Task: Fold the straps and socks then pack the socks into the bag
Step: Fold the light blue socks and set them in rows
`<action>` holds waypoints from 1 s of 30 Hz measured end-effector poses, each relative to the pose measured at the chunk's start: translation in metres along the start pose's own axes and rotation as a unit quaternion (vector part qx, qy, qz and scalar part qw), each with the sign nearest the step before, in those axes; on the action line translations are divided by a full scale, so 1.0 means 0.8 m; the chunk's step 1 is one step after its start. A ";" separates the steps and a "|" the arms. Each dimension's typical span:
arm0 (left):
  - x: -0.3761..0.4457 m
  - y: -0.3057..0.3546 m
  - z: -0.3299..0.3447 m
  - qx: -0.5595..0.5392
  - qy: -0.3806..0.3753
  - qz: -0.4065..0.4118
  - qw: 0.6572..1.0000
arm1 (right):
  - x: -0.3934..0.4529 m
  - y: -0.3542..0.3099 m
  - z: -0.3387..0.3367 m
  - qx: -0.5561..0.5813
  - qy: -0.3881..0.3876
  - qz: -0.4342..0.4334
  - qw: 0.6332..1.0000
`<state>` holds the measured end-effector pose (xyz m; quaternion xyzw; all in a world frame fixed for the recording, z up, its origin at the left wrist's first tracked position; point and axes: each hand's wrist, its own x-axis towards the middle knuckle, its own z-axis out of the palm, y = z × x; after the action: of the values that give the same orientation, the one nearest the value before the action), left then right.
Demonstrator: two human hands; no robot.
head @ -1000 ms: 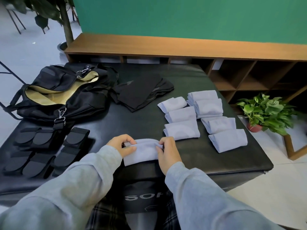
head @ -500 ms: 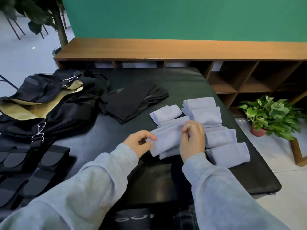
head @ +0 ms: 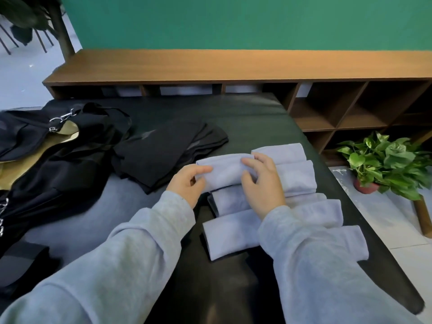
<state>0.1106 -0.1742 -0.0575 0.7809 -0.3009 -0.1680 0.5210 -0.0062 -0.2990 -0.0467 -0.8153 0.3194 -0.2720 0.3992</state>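
Note:
A folded pale blue sock (head: 224, 170) is held between both hands over the far end of the left row of socks. My left hand (head: 188, 182) pinches its left end, and my right hand (head: 263, 183) grips its right end with curled fingers. Several other folded pale blue socks (head: 230, 232) lie in two rows on the black table (head: 245, 118). The black bag (head: 60, 146), open with a tan lining, lies at the left. Folded black straps (head: 16, 265) sit at the lower left edge of the view.
A stack of folded black cloth (head: 168, 150) lies between the bag and the socks. A low wooden shelf (head: 233, 66) runs behind the table. On the floor to the right stands a potted plant (head: 385, 164), close to the table's right edge.
Both hands carried the folded sock from the table's near edge away and to the right, up to the far end of the sock rows. My view shifted right, so the bag sits further left.

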 end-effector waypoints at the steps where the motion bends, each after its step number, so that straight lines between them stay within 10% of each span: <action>1: 0.003 -0.005 0.003 0.017 -0.002 0.003 1.000 | 0.005 0.002 0.005 -0.023 -0.024 0.001 0.999; 6: 0.002 -0.020 0.021 0.113 -0.004 -0.020 0.993 | 0.003 0.011 0.024 -0.229 -0.090 -0.039 0.968; 16: -0.024 -0.015 0.028 -0.045 -0.039 -0.045 0.997 | -0.113 0.033 0.017 -0.255 -0.010 -0.164 0.953; 30: 0.001 -0.005 0.037 -0.002 -0.083 -0.045 0.996 | -0.108 0.036 0.031 -0.302 -0.113 -0.037 0.946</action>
<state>0.0953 -0.1944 -0.0727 0.7759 -0.3069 -0.2560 0.4882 -0.0536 -0.2369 -0.1001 -0.9344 0.3085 -0.0832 0.1573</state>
